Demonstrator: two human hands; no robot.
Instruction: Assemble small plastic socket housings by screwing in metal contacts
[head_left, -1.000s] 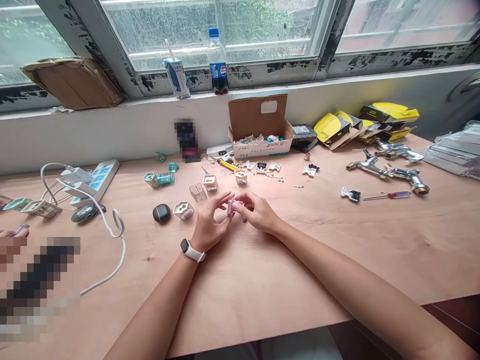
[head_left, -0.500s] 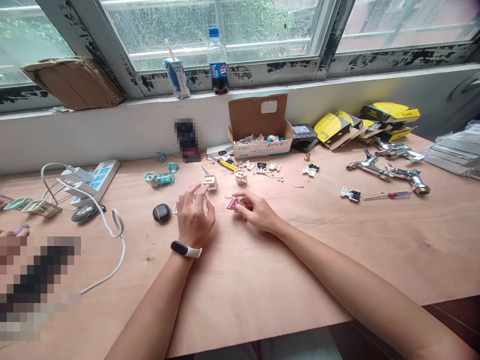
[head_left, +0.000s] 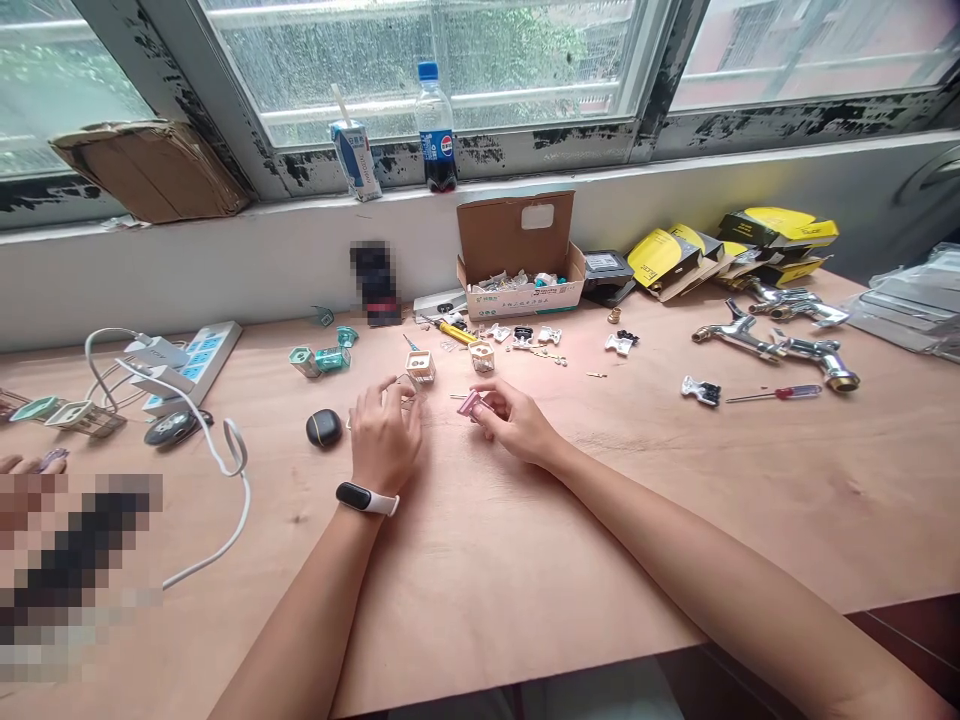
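Note:
My right hand [head_left: 514, 420] pinches a small pink plastic piece [head_left: 471, 404] between thumb and fingers, just above the table. A thin pale pin-like tip shows at the piece's left side. My left hand [head_left: 385, 432], with a band on the wrist, rests on the table with bent fingers. Its fingertips curl over a pale item that is mostly hidden, so I cannot make out its kind. Just beyond those fingers stands a small cream box-shaped part with holes in its top [head_left: 421, 367]. A second cream part [head_left: 481, 356] stands beyond my right hand.
Left lie a black oval case [head_left: 324, 428], green plastic parts [head_left: 332, 357], a power strip [head_left: 196, 365] and a white cable [head_left: 244, 500]. An open carton [head_left: 525, 298] stands behind. Right are a screwdriver [head_left: 776, 393] and chrome taps [head_left: 806, 352]. Another person's fingers [head_left: 22, 464] show at far left.
My left hand has drawn back slightly from the cream box-shaped part, and its fingers have come closer together. My right hand has hardly moved and keeps the pink piece.

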